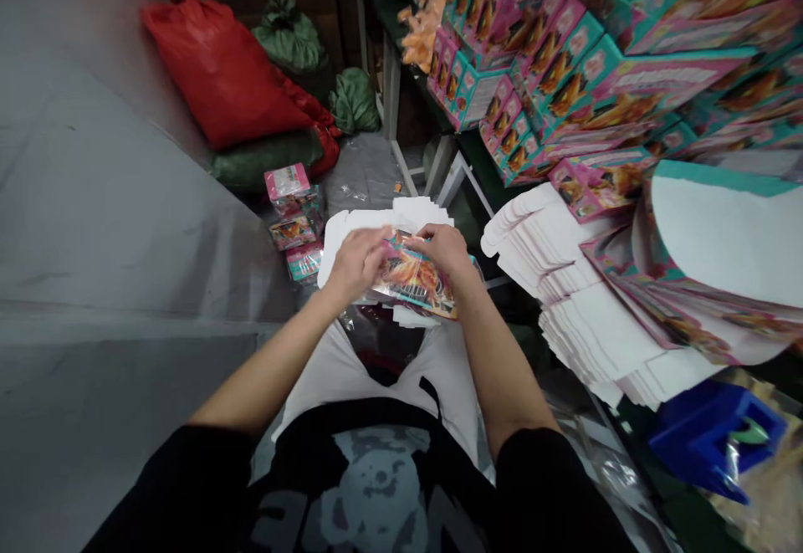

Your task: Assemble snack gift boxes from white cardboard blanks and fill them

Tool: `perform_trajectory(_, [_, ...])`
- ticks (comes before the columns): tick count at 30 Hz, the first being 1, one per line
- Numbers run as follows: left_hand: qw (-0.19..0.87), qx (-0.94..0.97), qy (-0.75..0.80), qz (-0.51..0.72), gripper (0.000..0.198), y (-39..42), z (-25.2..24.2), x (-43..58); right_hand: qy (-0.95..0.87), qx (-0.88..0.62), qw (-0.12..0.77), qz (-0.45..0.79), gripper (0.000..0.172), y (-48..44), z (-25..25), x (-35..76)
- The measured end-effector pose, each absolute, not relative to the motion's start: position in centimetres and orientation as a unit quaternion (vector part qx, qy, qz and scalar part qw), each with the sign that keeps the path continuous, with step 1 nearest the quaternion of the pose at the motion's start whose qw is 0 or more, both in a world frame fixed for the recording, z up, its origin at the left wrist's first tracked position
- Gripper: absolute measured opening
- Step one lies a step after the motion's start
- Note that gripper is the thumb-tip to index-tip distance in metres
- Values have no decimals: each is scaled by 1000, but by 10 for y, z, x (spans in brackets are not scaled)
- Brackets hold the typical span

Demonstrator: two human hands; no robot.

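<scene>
On my lap lies a white unfolded carton blank, with cut flaps along its far edge. Over it rests a glossy printed packet in pink, teal and orange, which looks like it is in clear plastic. My left hand is at the packet's left end, slightly blurred, its fingers bent together on the edge. My right hand curls over the far right part, thumb and fingers closed on the packet. Both palms face down, and the fingertips partly hide the top edge.
Finished printed boxes are stacked on the dark table at right. Flat carton blanks lie fanned nearer me, beside a blue tape dispenser. Small boxes and a red sack stand on the floor at left.
</scene>
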State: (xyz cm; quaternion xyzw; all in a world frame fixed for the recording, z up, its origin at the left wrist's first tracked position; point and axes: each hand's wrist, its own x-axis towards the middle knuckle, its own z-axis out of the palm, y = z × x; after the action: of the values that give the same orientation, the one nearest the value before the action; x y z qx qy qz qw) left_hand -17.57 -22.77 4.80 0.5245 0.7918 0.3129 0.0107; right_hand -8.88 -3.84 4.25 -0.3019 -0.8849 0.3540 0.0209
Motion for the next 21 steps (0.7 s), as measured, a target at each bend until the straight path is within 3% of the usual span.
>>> perform_trajectory(5, [170, 434, 807, 363, 49, -187, 16, -212, -858, -270, 77, 430, 9, -28, 37, -80])
perform_trajectory(13, [192, 415, 806, 376, 47, -193, 14, -201, -871, -359, 88, 324, 18, -5, 27, -17])
perform_trajectory(21, [182, 414, 815, 364, 42, -214, 21, -227, -758, -440, 111, 468, 20, -32, -52, 48])
